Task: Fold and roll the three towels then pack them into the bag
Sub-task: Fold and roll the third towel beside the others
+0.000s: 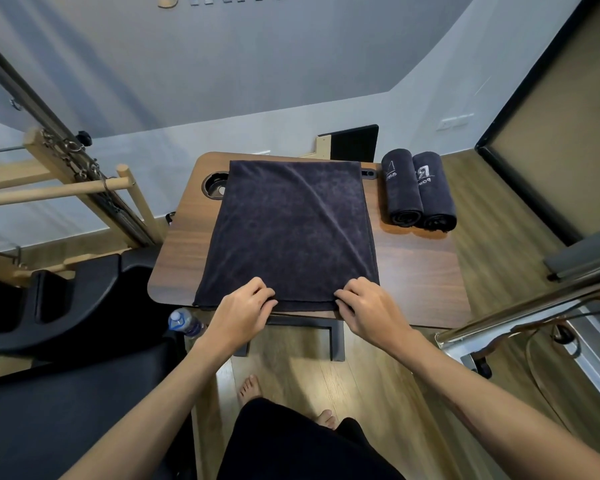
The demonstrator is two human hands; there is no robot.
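Pinching the near hem of the flat dark towel [288,233], both hands sit low in the middle of the frame, the left hand [245,306] at the left part of that edge and the right hand [368,306] at the right part, fingers curled closed onto the cloth right where it meets the front lip of the tabletop [420,271]. And look at how the towel lies: its long axis runs straight away from the person, from the hem under the hands up toward the centre of the frame, where the far edge partly covers a round cup recess [213,185] at the upper left corner of the tabletop. That is the relation everything turns on, because a roll would likely start at this near hem and travel up the frame along that length. Both hands look about equally close to the edge, neither leading. Two rolled towels [418,188] lie side by side, touching, at the upper right of the tabletop, well apart from the flat one, so this reads as the third and last to be rolled. No bag can be picked out for certain. A water bottle [184,322] stands on the floor, just left of the left wrist.
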